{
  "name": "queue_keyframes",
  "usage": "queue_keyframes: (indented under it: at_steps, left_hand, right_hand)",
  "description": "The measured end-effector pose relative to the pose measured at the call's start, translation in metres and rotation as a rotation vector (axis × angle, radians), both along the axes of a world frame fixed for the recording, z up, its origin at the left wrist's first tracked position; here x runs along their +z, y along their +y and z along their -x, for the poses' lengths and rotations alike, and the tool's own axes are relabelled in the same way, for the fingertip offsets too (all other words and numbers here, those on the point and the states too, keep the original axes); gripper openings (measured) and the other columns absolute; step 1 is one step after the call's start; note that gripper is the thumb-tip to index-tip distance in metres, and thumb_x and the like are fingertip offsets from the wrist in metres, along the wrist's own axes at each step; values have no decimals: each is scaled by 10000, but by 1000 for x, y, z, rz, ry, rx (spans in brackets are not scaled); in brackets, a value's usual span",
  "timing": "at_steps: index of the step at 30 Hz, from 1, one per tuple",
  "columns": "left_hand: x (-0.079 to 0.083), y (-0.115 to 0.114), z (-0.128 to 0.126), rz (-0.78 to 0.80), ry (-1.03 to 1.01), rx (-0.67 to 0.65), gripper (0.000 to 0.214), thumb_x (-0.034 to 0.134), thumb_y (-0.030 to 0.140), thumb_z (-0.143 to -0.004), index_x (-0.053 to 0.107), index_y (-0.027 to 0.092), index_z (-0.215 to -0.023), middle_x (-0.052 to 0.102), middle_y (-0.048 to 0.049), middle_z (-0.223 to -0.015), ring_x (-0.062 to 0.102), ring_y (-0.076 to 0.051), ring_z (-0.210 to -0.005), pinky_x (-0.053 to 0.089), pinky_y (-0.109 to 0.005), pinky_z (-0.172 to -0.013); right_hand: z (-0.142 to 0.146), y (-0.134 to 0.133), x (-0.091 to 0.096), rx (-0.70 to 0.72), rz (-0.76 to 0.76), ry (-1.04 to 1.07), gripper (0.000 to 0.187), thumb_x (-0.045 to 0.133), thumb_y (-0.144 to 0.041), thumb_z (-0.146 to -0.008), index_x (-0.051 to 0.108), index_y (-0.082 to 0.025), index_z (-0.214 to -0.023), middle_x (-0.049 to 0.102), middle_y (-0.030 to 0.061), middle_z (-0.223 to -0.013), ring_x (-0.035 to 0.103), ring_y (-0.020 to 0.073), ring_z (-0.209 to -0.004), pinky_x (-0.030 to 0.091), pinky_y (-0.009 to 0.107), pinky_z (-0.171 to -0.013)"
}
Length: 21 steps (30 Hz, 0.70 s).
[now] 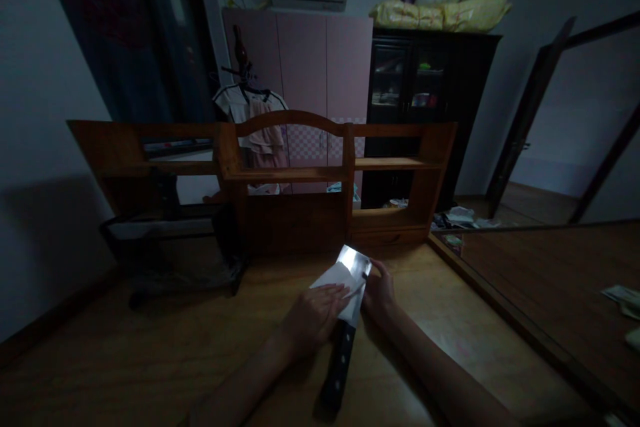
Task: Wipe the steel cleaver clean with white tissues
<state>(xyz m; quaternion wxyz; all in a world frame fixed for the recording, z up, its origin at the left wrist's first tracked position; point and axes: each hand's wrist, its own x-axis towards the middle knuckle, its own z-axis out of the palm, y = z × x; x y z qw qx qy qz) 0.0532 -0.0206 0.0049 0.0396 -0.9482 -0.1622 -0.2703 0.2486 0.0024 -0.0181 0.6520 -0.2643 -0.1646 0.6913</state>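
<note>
The left hand (313,320) held a white sheet (333,277) against the cleaver (353,315), while the right hand (379,293) gripped its blade (356,260) toward the far right.

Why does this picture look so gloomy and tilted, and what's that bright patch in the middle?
In the head view, light is dim; glare whitens the far end of the cleaver's blade; a broad shadow darkens the left wall; the door leans, probably wide-angle distortion.
</note>
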Motion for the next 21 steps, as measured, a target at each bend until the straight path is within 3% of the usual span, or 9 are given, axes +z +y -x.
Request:
queue_keyframes:
  at_steps: [4, 6, 11, 15, 18, 21]
  left_hand:
    - [-5, 8, 0, 53, -113, 206, 380, 332, 168, -964, 570, 148, -1260, 600, -113, -1294, 543, -206, -1228, 457, -389, -1040]
    - [-6, 10, 4, 62, -162, 247, 398, 315, 156, -963, 550, 155, -1284, 577, -111, -1322, 526, -205, -1246, 449, -393, -1048]
    - [0, 2, 12, 11, -165, 45, 473, 295, 140, -951, 410, 167, -1409, 436, -77, -1457, 371, -200, -1366, 346, -417, -1125]
    - [5, -11, 4, 1, -38, -174, 448, 334, 156, -938, 458, 124, -1367, 495, -97, -1410, 426, -194, -1330, 371, -387, -1109]
    - [7, -15, -2, 17, 37, -179, 408, 330, 153, -940, 545, 107, -1284, 589, -114, -1311, 524, -193, -1248, 396, -372, -1090]
    - [7, -11, -3, 45, 45, -100, 394, 306, 151, -961, 583, 123, -1240, 620, -99, -1275, 552, -180, -1218, 402, -359, -1086]
  right_hand:
    - [2, -2, 3, 23, 19, 27, 234, 548, -364, -785, 631, -145, -799, 674, 54, -625, 637, 204, -566, 532, 331, -599]
    - [2, -4, 5, 11, 27, 40, 227, 544, -360, -791, 626, -148, -784, 678, 59, -633, 643, 207, -579, 530, 327, -607]
    - [2, -6, 8, -6, 28, 15, 190, 548, -346, -792, 607, -169, -754, 665, 47, -611, 629, 192, -553, 521, 311, -577]
    - [-3, -3, 6, 20, 76, -66, 228, 521, -369, -804, 581, -188, -679, 601, 30, -502, 545, 159, -414, 423, 264, -396]
    - [-7, -1, 2, 46, 84, -112, 270, 515, -394, -802, 564, -189, -633, 572, 29, -460, 484, 137, -344, 339, 244, -326]
    - [-6, 1, -2, 65, -21, -147, 254, 549, -422, -776, 573, -197, -660, 618, 33, -529, 558, 154, -431, 436, 263, -412]
